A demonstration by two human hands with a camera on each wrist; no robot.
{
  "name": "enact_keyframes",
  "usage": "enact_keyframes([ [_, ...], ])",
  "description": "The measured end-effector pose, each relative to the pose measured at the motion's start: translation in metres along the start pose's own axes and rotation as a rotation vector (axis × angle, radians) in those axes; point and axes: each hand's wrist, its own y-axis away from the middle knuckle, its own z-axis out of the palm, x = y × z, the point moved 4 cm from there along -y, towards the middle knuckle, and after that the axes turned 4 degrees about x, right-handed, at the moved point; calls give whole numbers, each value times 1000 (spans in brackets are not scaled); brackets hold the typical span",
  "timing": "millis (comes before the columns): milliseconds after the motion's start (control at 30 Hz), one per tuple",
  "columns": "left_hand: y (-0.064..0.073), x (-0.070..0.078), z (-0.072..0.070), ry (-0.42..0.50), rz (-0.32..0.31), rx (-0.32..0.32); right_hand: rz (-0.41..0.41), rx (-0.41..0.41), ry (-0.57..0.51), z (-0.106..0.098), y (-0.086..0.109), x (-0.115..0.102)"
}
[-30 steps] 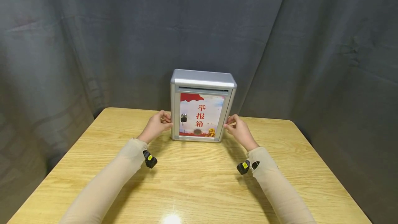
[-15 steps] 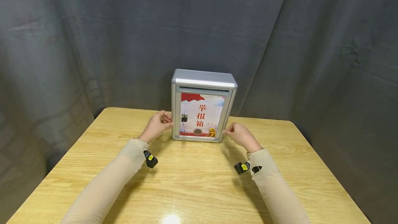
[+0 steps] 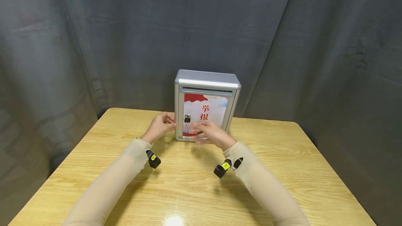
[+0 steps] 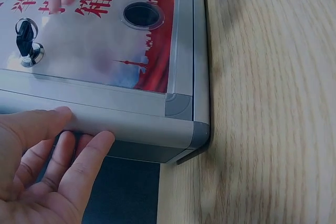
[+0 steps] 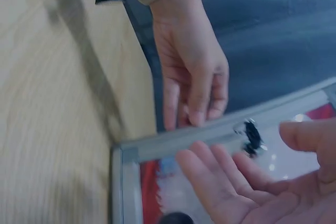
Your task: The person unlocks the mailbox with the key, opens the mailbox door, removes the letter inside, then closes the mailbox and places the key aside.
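A silver metal report box (image 3: pixel 207 77) with a mail slot stands upright on the table, red lettering on its front. A black-headed key (image 4: pixel 24 38) with a ring sits in the lock on the box's left front. My left hand (image 3: pixel 160 125) holds the box's left edge, its thumb and curved fingertips on the silver rim in the left wrist view. My right hand (image 3: pixel 213 133) is in front of the box, fingers spread toward the key and holding nothing. It covers the lower part of the front panel in the head view.
The wooden table (image 3: pixel 176 184) spreads around and in front of the box. A dark grey curtain (image 3: pixel 132 44) hangs close behind the box and at both sides. A round window (image 4: pixel 143 15) sits low on the box front.
My right hand has left the box's right edge and moved left across the front toward the key, its fingers opening. My left hand stays on the left edge.
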Motion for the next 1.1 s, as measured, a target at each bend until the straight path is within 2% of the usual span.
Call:
enact_keyframes([
  [300, 2, 0, -1, -5, -23, 5, 91, 55, -184, 13, -17, -2],
  [633, 0, 2, 2, 2, -16, -2, 95, 95, -288, 15, -24, -2],
  [967, -2, 1, 2, -15, -4, 5, 75, 141, -467, 19, -29, 6],
  [1100, -1, 1, 1, -14, 7, 15, 71, 131, -547, 23, -30, 9],
])
